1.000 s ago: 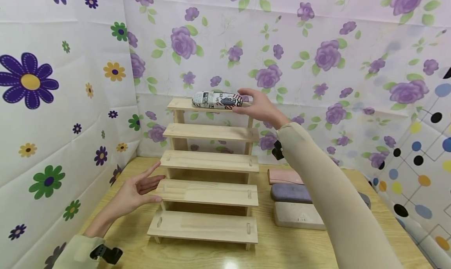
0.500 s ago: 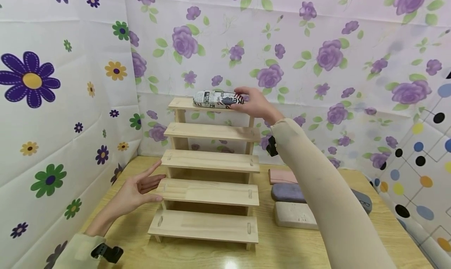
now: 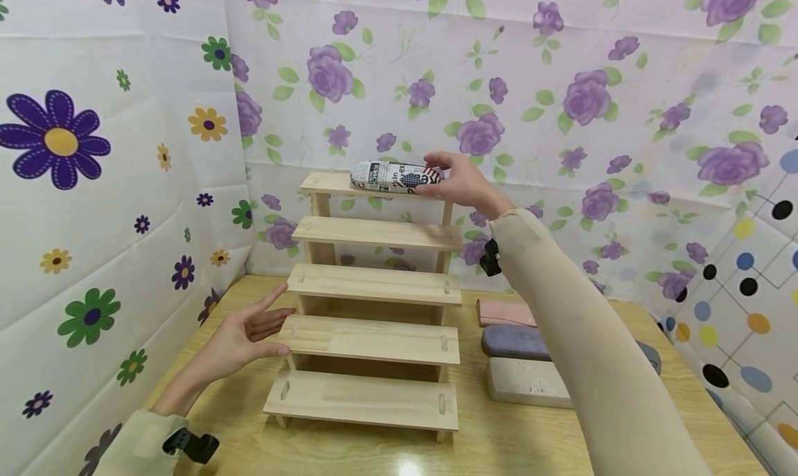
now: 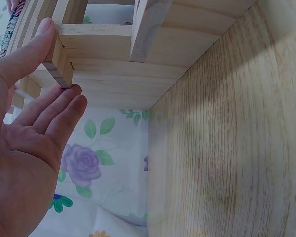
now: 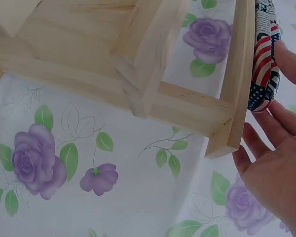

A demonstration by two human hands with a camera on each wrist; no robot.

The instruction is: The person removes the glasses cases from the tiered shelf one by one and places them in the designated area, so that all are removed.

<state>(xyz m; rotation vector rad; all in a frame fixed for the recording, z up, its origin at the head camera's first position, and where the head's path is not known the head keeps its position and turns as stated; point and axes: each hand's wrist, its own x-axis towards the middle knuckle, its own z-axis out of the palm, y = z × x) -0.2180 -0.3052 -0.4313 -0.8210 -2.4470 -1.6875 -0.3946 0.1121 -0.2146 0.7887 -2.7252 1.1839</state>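
Observation:
A padded glasses case [image 3: 394, 177] with newsprint and flag patterns lies lengthwise on the top tier of a stepped wooden rack [image 3: 374, 283]. My right hand [image 3: 464, 183] holds its right end between thumb and fingers; the right wrist view shows the case's flag-striped end [image 5: 264, 69] by the fingertips, the lower fingers near the board's end. Low on the rack's left side, my left hand [image 3: 240, 337] is spread, fingers fairly straight. In the left wrist view, its thumb [image 4: 37, 42] touches a board end and its fingertips meet the board's lower corner.
Right of the rack, a pink case [image 3: 503, 313], a blue-grey case [image 3: 514, 342] and a cream case [image 3: 526, 381] lie on the wooden table [image 3: 349, 455]. Another grey case [image 3: 650, 356] shows partly behind my right sleeve. Flower-printed cloth [image 3: 530, 60] hangs close behind.
My right fingers first shifted left onto the glasses case; the case then slid slightly right along the top tier with the hand. My left hand has stayed at the rack.

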